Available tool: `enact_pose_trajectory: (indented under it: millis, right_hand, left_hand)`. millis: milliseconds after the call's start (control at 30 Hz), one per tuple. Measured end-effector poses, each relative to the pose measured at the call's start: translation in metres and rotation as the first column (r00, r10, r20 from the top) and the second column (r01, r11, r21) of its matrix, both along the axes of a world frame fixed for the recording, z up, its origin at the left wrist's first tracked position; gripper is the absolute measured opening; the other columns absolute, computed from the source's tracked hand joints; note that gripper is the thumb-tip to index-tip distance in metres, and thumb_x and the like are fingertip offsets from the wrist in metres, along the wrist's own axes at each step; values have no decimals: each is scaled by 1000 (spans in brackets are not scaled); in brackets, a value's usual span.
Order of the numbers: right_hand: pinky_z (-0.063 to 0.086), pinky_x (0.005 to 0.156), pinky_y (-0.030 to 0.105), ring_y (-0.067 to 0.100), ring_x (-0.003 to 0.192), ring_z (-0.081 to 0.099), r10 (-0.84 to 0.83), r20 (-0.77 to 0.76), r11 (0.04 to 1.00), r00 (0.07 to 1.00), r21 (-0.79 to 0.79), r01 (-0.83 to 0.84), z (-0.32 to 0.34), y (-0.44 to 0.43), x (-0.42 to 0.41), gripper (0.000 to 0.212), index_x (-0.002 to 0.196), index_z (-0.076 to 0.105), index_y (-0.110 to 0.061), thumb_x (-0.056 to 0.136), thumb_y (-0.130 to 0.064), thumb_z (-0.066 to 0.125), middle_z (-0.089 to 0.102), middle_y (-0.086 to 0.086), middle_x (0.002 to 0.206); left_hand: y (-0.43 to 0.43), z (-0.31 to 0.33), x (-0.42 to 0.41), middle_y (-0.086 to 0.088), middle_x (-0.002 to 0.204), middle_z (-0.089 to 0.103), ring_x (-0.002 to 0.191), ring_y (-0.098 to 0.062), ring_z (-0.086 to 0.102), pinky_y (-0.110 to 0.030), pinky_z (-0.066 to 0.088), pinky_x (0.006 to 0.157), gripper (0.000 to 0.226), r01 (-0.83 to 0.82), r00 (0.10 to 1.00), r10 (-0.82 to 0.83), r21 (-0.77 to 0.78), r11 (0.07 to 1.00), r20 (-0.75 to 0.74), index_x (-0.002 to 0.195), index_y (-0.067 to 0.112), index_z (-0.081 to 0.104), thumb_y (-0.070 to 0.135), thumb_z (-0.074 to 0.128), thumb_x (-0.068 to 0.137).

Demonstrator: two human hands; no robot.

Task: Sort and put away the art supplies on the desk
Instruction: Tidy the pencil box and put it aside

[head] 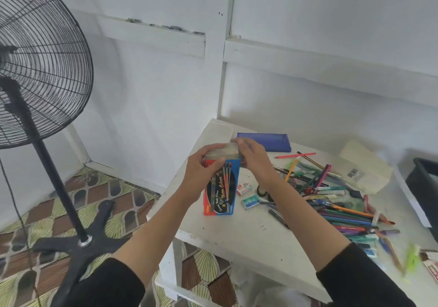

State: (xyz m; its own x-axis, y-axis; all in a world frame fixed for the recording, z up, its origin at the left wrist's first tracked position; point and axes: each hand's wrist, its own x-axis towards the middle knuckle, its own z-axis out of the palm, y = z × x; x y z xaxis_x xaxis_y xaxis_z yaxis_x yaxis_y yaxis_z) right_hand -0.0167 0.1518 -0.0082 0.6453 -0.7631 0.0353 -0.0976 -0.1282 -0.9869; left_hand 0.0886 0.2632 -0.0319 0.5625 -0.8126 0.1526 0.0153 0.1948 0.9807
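Observation:
A tall red and blue watercolour box (pixel 220 193) stands upright near the left edge of the white desk (pixel 248 238). My left hand (pixel 201 171) grips its upper left side, thumb across the front. My right hand (pixel 252 155) holds the grey top flap of the box from the right. A heap of pens, pencils and markers (pixel 343 204) lies spread over the desk to the right. A blue pencil pouch (pixel 270 140) lies at the back, behind my right hand.
Two small staple boxes (pixel 250 201) and a roll of tape (pixel 262 190) lie beside the box. A cream box with a barcode (pixel 365 167) and a dark bin (pixel 424 183) sit at the right. A black standing fan (pixel 35 69) stands on the patterned floor at the left.

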Motion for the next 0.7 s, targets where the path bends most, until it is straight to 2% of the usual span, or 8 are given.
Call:
enact_pose_trajectory:
  millis: [133, 200, 267, 333, 400, 467, 567, 700]
  right_hand:
    - [56, 75, 30, 20, 91, 67, -8, -16, 1000, 1000, -14, 8, -3, -1, 3, 28, 111, 63, -9, 99, -26, 45, 68, 11, 104]
    - [57, 76, 33, 23, 92, 67, -23, -16, 1000, 1000, 1, 23, -4, -3, 4, 29, 113, 63, -8, 98, -27, 46, 68, 10, 104]
    - [57, 74, 33, 23, 91, 67, -35, -7, 999, 999, 22, 35, -4, -4, 3, 28, 112, 62, -8, 98, -27, 47, 68, 10, 104]
    - [56, 72, 30, 20, 89, 68, -13, 26, 999, 1000, 34, 12, -3, -4, 2, 27, 108, 63, -6, 98, -25, 48, 69, 8, 102]
    - [55, 73, 28, 16, 88, 68, 14, 33, 1000, 999, 18, -15, -2, -5, 0, 25, 104, 64, -4, 97, -23, 50, 70, 4, 100]
    - [56, 76, 29, 12, 89, 68, 18, 22, 1000, 1000, -24, -17, -3, -6, -1, 23, 103, 66, -5, 95, -23, 53, 70, 0, 99]
    - [57, 82, 37, 14, 90, 69, 30, 23, 997, 999, -68, -29, -7, -8, -2, 19, 104, 69, -9, 93, -19, 58, 72, 2, 98]
    - [56, 84, 45, 20, 89, 70, 29, 29, 998, 999, -49, -27, -11, -10, -2, 17, 103, 71, -13, 92, -17, 59, 73, 5, 95]
  left_hand:
    - [-9, -2, -8, 9, 98, 65, 88, -18, 68, -29, 57, 75, 16, -131, 991, 131, -16, 991, -2, 102, 28, 62, 16, 56, 94]
    - [-14, -7, -11, 9, 105, 60, 93, -17, 65, -27, 56, 77, 19, -169, 984, 169, -4, 986, 65, 104, 34, 57, 17, 54, 96]
    - [-18, -13, -12, 9, 113, 52, 103, -15, 59, -28, 55, 82, 25, -189, 968, 195, -50, 981, 162, 108, 43, 51, 21, 53, 95]
    - [-22, -17, -12, 11, 117, 45, 110, -10, 52, -27, 53, 85, 33, -237, 949, 257, -119, 964, 185, 114, 49, 43, 27, 53, 92]
    - [-25, -19, -13, 16, 118, 38, 112, -3, 47, -23, 51, 87, 38, -298, 926, 325, -153, 942, 194, 118, 46, 36, 28, 52, 89]
    - [-28, -22, -14, 15, 120, 35, 116, -6, 45, -31, 52, 90, 39, -324, 911, 355, -167, 931, 211, 117, 45, 33, 26, 51, 89]
    - [-33, -25, -14, 9, 121, 36, 119, -17, 45, -47, 51, 92, 40, -362, 886, 399, -185, 914, 237, 114, 51, 32, 26, 51, 90]
    - [-36, -29, -15, 14, 117, 38, 115, -20, 47, -48, 50, 91, 36, -383, 871, 425, -203, 901, 245, 113, 46, 33, 24, 49, 90]
